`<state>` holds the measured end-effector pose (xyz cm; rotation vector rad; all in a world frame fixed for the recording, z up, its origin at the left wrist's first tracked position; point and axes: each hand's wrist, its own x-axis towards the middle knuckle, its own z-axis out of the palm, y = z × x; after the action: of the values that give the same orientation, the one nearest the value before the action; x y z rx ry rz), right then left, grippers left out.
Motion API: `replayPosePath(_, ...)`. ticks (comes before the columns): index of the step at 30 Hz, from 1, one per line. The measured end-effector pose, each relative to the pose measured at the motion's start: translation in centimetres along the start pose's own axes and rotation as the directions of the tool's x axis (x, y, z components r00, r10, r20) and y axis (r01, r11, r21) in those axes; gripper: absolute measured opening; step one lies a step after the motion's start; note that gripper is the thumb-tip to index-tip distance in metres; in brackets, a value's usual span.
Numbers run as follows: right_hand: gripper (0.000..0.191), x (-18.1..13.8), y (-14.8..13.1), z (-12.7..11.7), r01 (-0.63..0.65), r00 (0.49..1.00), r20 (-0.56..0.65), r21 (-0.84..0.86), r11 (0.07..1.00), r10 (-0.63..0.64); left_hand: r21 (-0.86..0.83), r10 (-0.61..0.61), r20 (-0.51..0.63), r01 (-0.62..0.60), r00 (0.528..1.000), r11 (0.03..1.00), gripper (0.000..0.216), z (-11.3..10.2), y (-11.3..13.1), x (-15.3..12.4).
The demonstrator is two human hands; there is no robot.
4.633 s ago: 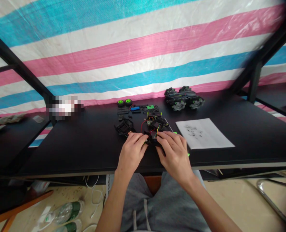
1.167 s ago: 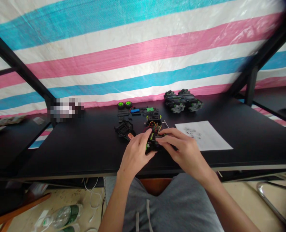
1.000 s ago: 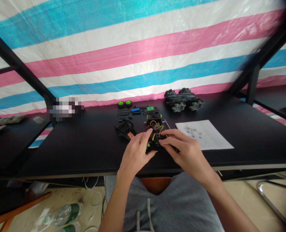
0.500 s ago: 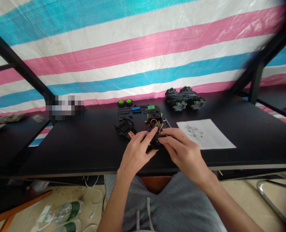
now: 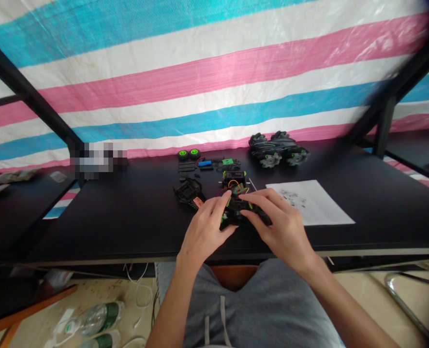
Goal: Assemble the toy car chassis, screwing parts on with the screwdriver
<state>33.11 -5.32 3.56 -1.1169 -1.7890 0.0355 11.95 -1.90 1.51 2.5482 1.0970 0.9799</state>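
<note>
Near the front of the table, a black toy car part (image 5: 236, 205) with green accents lies between my two hands and is partly covered by them. My left hand (image 5: 204, 226) grips its left side, index finger stretched over the top and thumb at the near edge. From the right, my right hand (image 5: 283, 220) holds the same part, thumb and fingertips spaced apart on it. Just beyond are a small circuit board (image 5: 239, 187) with coloured wires and a black axle unit (image 5: 234, 177). A black car frame (image 5: 188, 191) and a copper-coloured piece (image 5: 198, 202) are left of my fingers.
White paper (image 5: 326, 208) with small dark parts lies to the right. Behind stand a black toy car (image 5: 277, 149), two green-hubbed wheels (image 5: 194, 153), a blue battery (image 5: 204, 163) and a green piece (image 5: 228, 162). A thin rod (image 5: 252, 184) lies near the axle unit.
My right thumb and index finger have spread further apart over the toy car part, showing more of it. My left hand stays nearly still, and the view has shifted slightly.
</note>
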Motion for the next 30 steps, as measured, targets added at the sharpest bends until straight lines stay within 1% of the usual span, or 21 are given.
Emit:
replayPosePath(2,0.024,-0.1,0.1,-0.2,0.033,0.999,0.015,0.002,0.999,-0.033,-0.003,-0.009,0.0,0.009,1.0,1.0,0.091,0.0,0.0,0.0)
replayPosePath(5,0.028,-0.6,0.2,-0.4,0.072,0.996,0.043,-0.007,0.997,-0.072,-0.006,-0.021,0.0,0.021,1.0,1.0,0.086,0.0,0.1,0.0)
replayPosePath(7,0.028,-1.0,0.1,-0.4,0.079,0.995,0.055,-0.012,0.997,-0.078,-0.012,-0.024,-0.002,0.024,1.0,1.0,0.083,0.0,0.1,0.1)
replayPosePath(10,0.02,-1.5,0.2,-0.4,0.069,0.996,0.058,-0.012,0.998,-0.068,-0.012,-0.017,-0.004,0.017,1.0,1.0,0.078,-0.1,0.1,0.1)
replayPosePath(12,0.019,-1.6,0.3,-0.4,0.055,0.997,0.063,-0.016,0.998,-0.054,0.002,-0.01,-0.002,0.01,1.0,1.0,0.075,0.0,0.1,0.1)
replayPosePath(14,0.02,-1.7,0.3,-0.5,0.056,0.996,0.078,-0.023,0.998,-0.054,0.019,-0.007,0.0,0.007,1.0,1.0,0.075,0.0,0.0,0.0)
replayPosePath(17,0.023,-1.8,0.4,-0.7,0.1,0.99,0.105,-0.034,0.994,-0.096,0.03,0.004,0.003,-0.004,1.0,1.0,0.073,0.0,-0.1,-0.1)
replayPosePath(22,0.024,-1.6,0.6,-1.1,0.151,0.978,0.155,-0.052,0.987,-0.142,0.032,0.019,-0.001,-0.019,1.0,0.999,0.062,-0.2,0.1,0.0)
replayPosePath(27,0.022,-1.8,0.1,-1.0,0.161,0.972,0.193,-0.136,0.978,-0.133,0.034,0.031,-0.016,-0.031,0.999,0.999,0.053,-0.1,0.0,-0.1)
replayPosePath(30,0.029,-2.3,-0.5,-0.6,0.156,0.974,0.195,-0.224,0.962,-0.112,0.029,0.025,-0.026,-0.024,0.999,0.999,0.051,0.0,-0.1,-0.1)
